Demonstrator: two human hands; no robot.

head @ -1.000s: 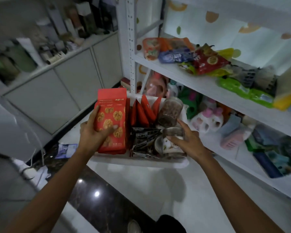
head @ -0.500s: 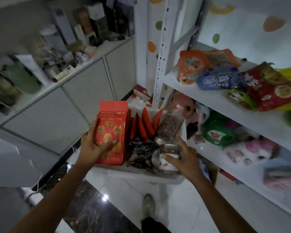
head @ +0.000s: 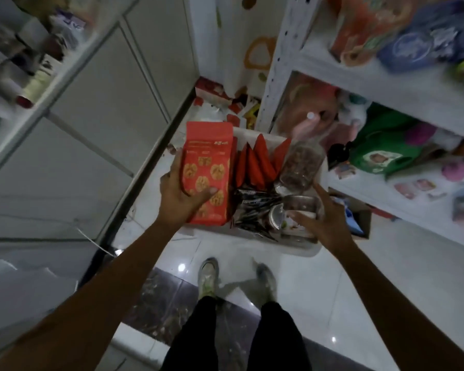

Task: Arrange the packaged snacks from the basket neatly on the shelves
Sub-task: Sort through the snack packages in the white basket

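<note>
At the picking-up step, the left hand (head: 181,195) grips the red walnut pouch (head: 208,167) standing at the white basket's (head: 300,250) left side, the right hand (head: 326,222) curls round a clear jar (head: 302,207) near-right, and next comes lifting one onto the right-hand shelf (head: 373,87).

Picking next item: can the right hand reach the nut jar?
Probably yes: the nut jar lies uncovered just beyond the right hand, nothing over it, though that hand is gripping a small jar.

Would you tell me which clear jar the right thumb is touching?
The nearer jar, under the right hand; the nut-filled jar lies farther back in the basket.
</note>
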